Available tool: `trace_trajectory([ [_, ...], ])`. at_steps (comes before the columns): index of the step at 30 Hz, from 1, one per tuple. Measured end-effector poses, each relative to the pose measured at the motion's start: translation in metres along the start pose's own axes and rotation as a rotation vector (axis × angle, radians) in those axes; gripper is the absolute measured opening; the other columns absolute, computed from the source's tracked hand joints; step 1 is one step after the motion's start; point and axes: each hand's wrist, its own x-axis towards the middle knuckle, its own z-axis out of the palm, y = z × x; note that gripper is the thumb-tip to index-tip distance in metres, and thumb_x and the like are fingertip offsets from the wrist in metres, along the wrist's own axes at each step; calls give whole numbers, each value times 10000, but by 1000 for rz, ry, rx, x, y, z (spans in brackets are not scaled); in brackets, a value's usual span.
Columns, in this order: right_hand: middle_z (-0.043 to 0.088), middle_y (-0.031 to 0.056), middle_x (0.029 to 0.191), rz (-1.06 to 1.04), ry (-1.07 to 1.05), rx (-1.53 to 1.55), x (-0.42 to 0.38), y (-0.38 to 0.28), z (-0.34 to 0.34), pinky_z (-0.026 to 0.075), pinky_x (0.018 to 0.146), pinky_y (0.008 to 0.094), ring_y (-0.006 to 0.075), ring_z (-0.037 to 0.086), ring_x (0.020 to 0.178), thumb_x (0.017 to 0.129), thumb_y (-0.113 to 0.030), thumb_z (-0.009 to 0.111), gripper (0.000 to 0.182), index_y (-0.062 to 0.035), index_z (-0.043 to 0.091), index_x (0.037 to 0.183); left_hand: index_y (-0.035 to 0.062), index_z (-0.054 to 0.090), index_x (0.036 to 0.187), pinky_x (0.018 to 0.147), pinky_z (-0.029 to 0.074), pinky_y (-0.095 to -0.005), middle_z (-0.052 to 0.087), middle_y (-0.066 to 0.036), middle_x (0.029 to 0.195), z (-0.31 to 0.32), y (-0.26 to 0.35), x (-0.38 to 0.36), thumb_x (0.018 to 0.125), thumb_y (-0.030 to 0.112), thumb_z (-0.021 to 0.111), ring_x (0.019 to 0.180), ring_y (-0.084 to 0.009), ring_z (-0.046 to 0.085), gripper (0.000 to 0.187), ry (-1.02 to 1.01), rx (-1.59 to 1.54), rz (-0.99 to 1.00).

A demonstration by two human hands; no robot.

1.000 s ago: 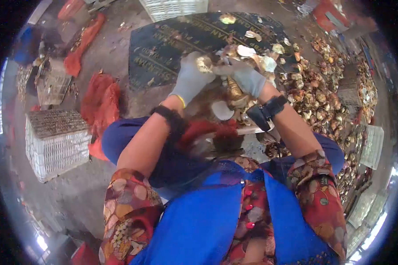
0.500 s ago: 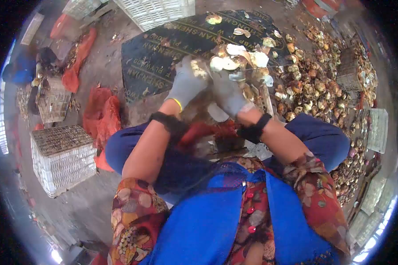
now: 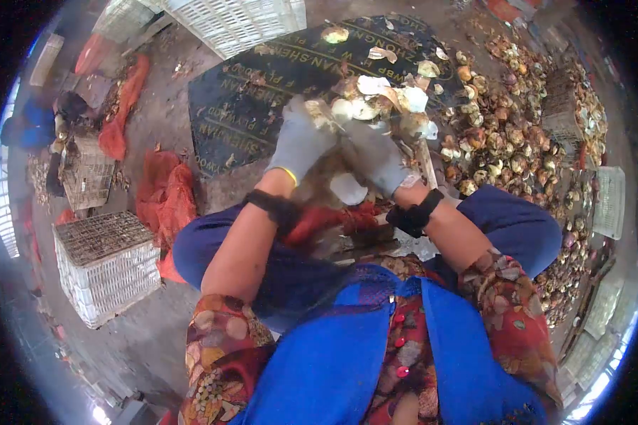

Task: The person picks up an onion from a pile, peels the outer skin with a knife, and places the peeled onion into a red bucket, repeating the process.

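Observation:
My left hand (image 3: pixel 303 138), in a grey glove with a yellow cuff edge, is wrapped round a brownish onion (image 3: pixel 320 113) at the near edge of the dark printed plywood board (image 3: pixel 237 113). Close beside it, almost touching, my right hand (image 3: pixel 377 152) is gloved too, with its fingers curled by the onion; what it holds is hidden by blur. Pale peeled onions (image 3: pixel 361 108) and loose skins (image 3: pixel 383 54) lie on the board just beyond my hands. A whitish rounded thing (image 3: pixel 348 189) shows below, between my wrists.
A large heap of unpeeled onions (image 3: pixel 507 145) spreads at the right. White crates stand at the left (image 3: pixel 110 273), at the top (image 3: pixel 241 25) and at the far right (image 3: pixel 608 202). Red mesh bags (image 3: pixel 169 191) lie at the left, and a person in blue (image 3: pixel 35 124) is beyond them.
The view has shifted slightly. My hands stay together at the board's near edge, with the fingers of my left hand still round the onion and my right hand turned a little.

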Motion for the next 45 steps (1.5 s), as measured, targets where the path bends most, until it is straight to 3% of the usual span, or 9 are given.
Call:
trace_trajectory([
  [11, 631, 237, 902, 41, -67, 53, 7, -1, 10, 502, 712, 506, 435, 624, 830, 945, -171, 493, 200, -18, 537, 1066, -19, 334, 1263, 954, 464, -486, 424, -359, 1245, 0, 6, -1, 737, 198, 787, 1137, -520, 490, 728, -42, -5, -29],
  [20, 652, 262, 894, 30, -87, -39, 7, 16, 17, 501, 650, 533, 453, 642, 819, 928, -164, 540, 191, -14, 524, 1046, -55, 348, 1195, 869, 507, -507, 427, -365, 1194, 5, 12, 0, 818, 155, 661, 1008, -531, 568, 533, -8, 56, 24],
  [22, 658, 267, 951, 349, -370, -12, 20, -10, -3, 515, 702, 508, 451, 645, 876, 894, -155, 587, 241, 2, 526, 1066, -52, 345, 1203, 864, 511, -509, 419, -368, 1200, 8, 8, -1, 815, 161, 665, 1010, -534, 569, 546, 21, 54, 42],
  [29, 672, 255, 1006, 132, -215, 123, 23, 32, 31, 505, 838, 477, 425, 647, 973, 874, -129, 595, 303, 23, 532, 1128, -40, 348, 1200, 866, 508, -513, 409, -379, 1213, 5, 18, -5, 816, 179, 662, 1003, -535, 572, 542, 30, 78, 58],
  [32, 669, 260, 1026, 122, -202, 25, 23, 25, 32, 519, 807, 472, 414, 660, 951, 880, -122, 591, 309, 49, 530, 1129, -40, 346, 1196, 860, 508, -517, 410, -382, 1217, 4, 18, -6, 822, 191, 659, 994, -541, 573, 540, 5, 100, 58],
  [34, 668, 270, 1000, 327, -428, -324, 20, 15, 37, 537, 761, 467, 422, 667, 911, 884, -110, 590, 301, 72, 535, 1117, -38, 343, 1192, 862, 503, -527, 415, -382, 1212, 7, 14, -5, 820, 198, 663, 994, -549, 567, 545, -3, 114, 93],
  [37, 672, 278, 962, 381, -311, -87, 21, -16, 1, 550, 729, 465, 429, 675, 870, 861, -151, 641, 312, 64, 567, 1075, -36, 346, 1184, 866, 494, -538, 424, -380, 1197, 2, 22, -9, 819, 198, 662, 1002, -554, 558, 537, -20, 127, 79],
  [41, 668, 295, 952, 346, -406, -253, 23, -1, 11, 553, 743, 453, 431, 675, 865, 827, -182, 680, 305, 51, 601, 1008, -39, 352, 1177, 884, 483, -543, 436, -372, 1179, 0, 27, -4, 820, 197, 659, 1013, -553, 549, 527, -24, 98, 95],
  [45, 676, 260, 995, 456, -456, -93, 24, 19, 27, 541, 750, 444, 413, 674, 851, 818, -195, 671, 267, 2, 635, 995, -49, 322, 1310, 941, 474, -489, 428, -368, 1272, -2, 20, -6, 720, 150, 763, 1131, -513, 506, 764, -112, 170, 94],
])
